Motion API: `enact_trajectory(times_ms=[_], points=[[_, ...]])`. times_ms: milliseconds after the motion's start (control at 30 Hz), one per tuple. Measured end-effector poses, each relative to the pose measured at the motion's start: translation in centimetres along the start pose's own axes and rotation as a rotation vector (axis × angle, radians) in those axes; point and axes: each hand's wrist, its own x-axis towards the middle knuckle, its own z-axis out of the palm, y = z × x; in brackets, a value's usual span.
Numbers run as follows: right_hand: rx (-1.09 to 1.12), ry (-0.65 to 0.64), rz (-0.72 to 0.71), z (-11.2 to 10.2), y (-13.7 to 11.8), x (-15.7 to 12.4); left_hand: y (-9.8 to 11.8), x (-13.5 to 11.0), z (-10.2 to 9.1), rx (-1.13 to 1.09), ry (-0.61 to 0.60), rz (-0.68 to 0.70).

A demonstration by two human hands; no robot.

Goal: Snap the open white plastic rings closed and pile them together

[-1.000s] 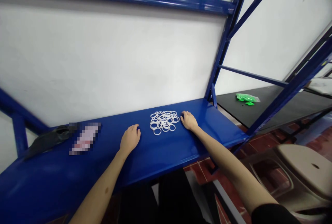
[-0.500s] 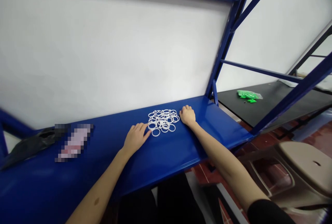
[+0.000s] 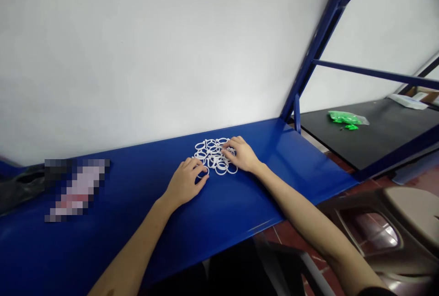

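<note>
A loose cluster of thin white rings (image 3: pixel 222 166), several overlapping and some with a small knob, lies flat on the blue tabletop (image 3: pixel 219 209). My left hand (image 3: pixel 185 181) rests at the cluster's near left edge, its thumb and fingers apart around one ring that still lies on the surface. From the right, my right hand (image 3: pixel 243 154) reaches over the cluster with thumb and fingertips spread on the rings there. Its palm covers part of the right side. Neither hand lifts a ring.
Left on the tabletop are a black plastic bag (image 3: pixel 20 188) and a blurred-out pinkish item (image 3: pixel 80 188). Beyond the blue frame post (image 3: pixel 313 44), a clear bag of green pieces (image 3: pixel 346 118) lies on a black table (image 3: pixel 329 136). A beige stool (image 3: pixel 414 209) stands at right.
My right hand has moved left from beside the rings onto them. My left hand has come slightly over the near left ring. The view has shifted a little to the left.
</note>
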Motion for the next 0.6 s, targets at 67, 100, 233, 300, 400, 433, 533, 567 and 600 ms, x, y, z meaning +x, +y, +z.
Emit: enact_trajectory(times_ms=[67, 100, 233, 300, 400, 433, 533, 567, 600], points=[[0.057, -0.060, -0.186, 0.0, -1.2, -0.3, 0.0, 0.1, -0.1, -0.017, -0.008, -0.006], [0.060, -0.097, -0.254, 0.0, -1.7, -0.4, -0.1, 0.1, -0.2, -0.027, -0.010, -0.012], [0.003, -0.177, -0.354, 0.3, -2.4, -0.5, -0.4, 0.1, -0.3, -0.063, 0.012, -0.030], [-0.011, -0.173, -0.356, 0.6, -2.4, -0.5, -0.6, 0.0, -0.3, -0.061, 0.034, -0.053], [-0.004, -0.154, -0.342, 0.7, -2.2, -0.4, -0.8, -0.1, -0.1, -0.027, 0.048, -0.119], [0.005, -0.145, -0.334, 0.6, -2.2, -0.4, -0.8, -0.2, 0.0, -0.015, 0.044, -0.138], [0.044, -0.115, -0.313, 0.3, -2.1, -0.4, -0.9, -0.3, 0.2, 0.001, 0.021, -0.172], [0.053, -0.109, -0.311, 0.2, -2.1, -0.4, -0.9, -0.3, 0.3, 0.002, 0.015, -0.176], [0.060, -0.107, -0.312, 0.2, -2.1, -0.4, -0.9, -0.3, 0.3, 0.006, 0.015, -0.181]])
